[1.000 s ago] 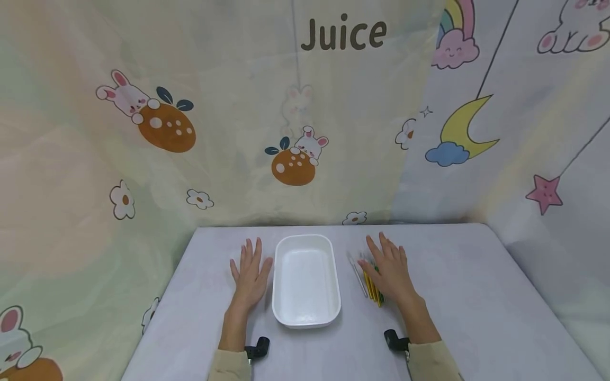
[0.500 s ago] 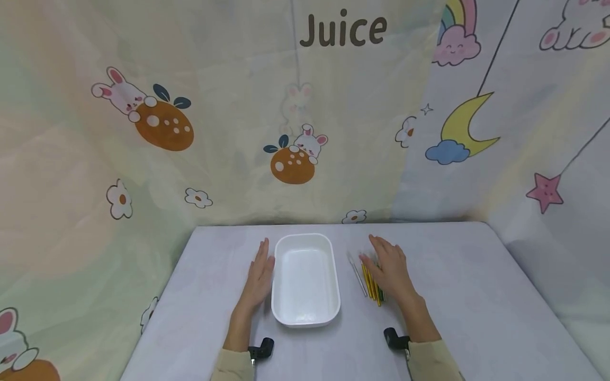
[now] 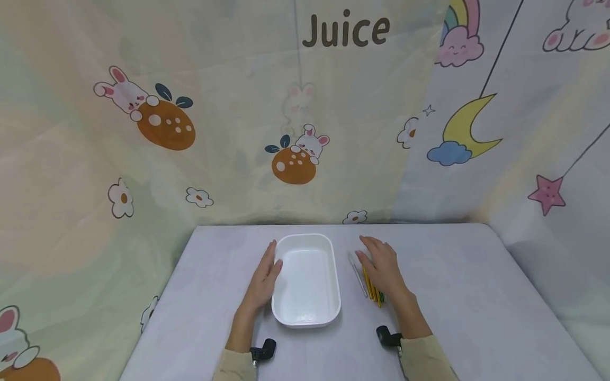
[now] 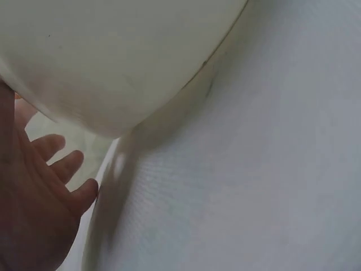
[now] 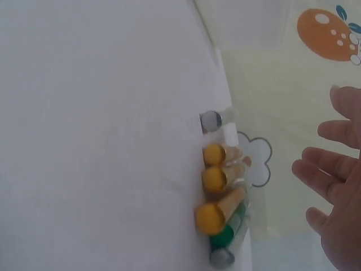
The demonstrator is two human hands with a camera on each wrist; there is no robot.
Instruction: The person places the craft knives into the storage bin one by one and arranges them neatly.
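A white rectangular tray (image 3: 306,280) with rounded corners stands mid-table. At its left side is my left hand (image 3: 261,280), fingers extended along the outer wall and thumb overlapping the rim in the head view. The left wrist view shows the tray's outer wall (image 4: 130,68) with the fingers (image 4: 67,166) loosely bent beside it. My right hand (image 3: 383,270) hovers over a bundle of slim pen-like sticks (image 3: 373,291), its fingers slightly bent, holding nothing. The right wrist view shows the sticks' round ends in yellow (image 5: 211,219), green and silver. A silver stick (image 3: 358,278) lies left of the yellow ones.
A white-covered table (image 3: 476,307) carries everything. Behind it hangs a printed curtain (image 3: 229,106) with cartoon rabbits, flowers and the word Juice. A small black device (image 3: 264,350) is strapped at the left wrist, another (image 3: 388,337) at the right wrist.
My left hand has turned and moved right, up to the tray's left rim. The right hand has shifted slightly left, its spread fingers drawing together. Tray and sticks stay put.
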